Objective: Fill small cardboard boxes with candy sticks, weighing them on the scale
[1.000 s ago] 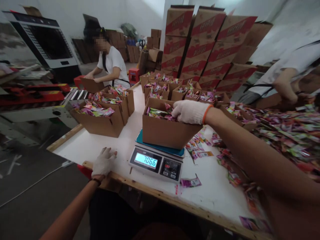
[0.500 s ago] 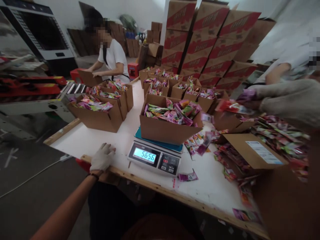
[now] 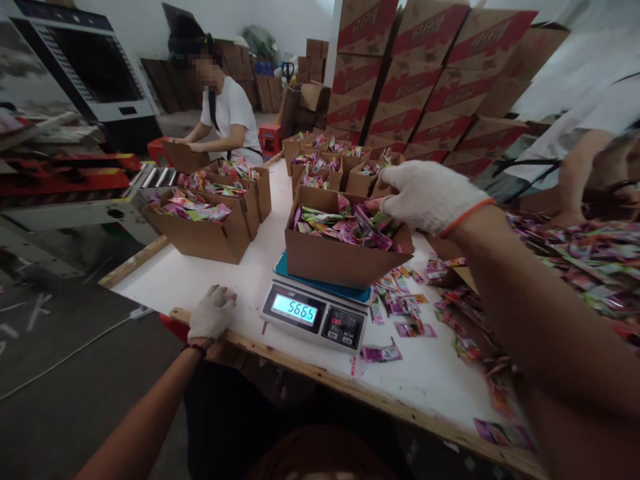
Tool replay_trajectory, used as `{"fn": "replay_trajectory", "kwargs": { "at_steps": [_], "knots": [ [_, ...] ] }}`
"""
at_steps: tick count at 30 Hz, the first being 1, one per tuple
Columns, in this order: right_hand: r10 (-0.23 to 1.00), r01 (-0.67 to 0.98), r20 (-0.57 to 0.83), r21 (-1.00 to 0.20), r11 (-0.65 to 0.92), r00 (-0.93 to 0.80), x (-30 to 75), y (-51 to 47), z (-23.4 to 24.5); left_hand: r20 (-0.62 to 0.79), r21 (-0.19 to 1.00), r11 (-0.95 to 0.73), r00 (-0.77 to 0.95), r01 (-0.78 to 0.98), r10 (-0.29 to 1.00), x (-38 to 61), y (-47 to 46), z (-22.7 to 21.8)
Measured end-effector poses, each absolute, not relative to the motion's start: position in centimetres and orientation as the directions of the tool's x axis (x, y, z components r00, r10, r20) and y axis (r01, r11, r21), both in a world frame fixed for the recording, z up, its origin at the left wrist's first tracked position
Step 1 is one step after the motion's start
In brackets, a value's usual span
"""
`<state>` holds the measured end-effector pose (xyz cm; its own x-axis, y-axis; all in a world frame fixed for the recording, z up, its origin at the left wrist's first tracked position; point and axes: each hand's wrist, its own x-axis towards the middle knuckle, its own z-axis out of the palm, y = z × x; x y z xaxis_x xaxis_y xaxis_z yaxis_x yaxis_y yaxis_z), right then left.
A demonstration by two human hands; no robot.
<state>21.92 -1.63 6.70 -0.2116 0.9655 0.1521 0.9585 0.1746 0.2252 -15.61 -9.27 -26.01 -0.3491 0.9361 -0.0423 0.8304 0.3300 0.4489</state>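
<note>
carton (image 3: 345,257) heaped with sachets (image 3: 345,223), on digital scale (image 3: 315,315) reading 5665 | right hand (image 3: 430,197) over its far right corner, fingers pinching sachets | left hand (image 3: 213,313) flat and slack on table edge (image 3: 240,341) | weight trimming; next calls for few-sachet changes, eye on readout

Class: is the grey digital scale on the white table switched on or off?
On: the grey digital scale has a glowing pale-blue display showing digits.

Dim, soft indoor light; edges warped, perhaps slightly blurred.
</note>
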Motion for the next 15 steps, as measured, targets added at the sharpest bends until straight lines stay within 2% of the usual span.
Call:
{"fn": "replay_trajectory", "kwargs": {
  "at_steps": [3,5,11,13,15],
  "knots": [
    [0.963,0.969,0.16,0.155,0.193,-0.217,20.5,-1.2,6.4,-0.036,0.457,0.323,-0.346,0.828,0.938,-15.7,-9.3,-26.2],
    [0.962,0.969,0.164,0.156,0.192,-0.217,20.5,-1.1,6.0,-0.04,0.464,0.324,-0.346,0.824,0.937,-15.8,-9.2,-26.3],
    [0.96,0.916,-0.132,0.292,0.277,-0.248,19.5,-0.6,3.9,-0.046,0.466,0.331,-0.351,0.821,0.935,-16.2,-9.1,-26.9],
    [0.949,0.9,-0.142,0.303,0.312,-0.281,19.4,-0.3,3.6,-0.053,0.46,0.338,-0.354,0.821,0.934,-16.3,-9.0,-26.8],
    [0.942,0.908,-0.101,0.25,0.336,-0.321,20.2,-0.3,4.0,-0.063,0.463,0.353,-0.367,0.813,0.928,-16.3,-9.0,-26.7]
  ]
}}
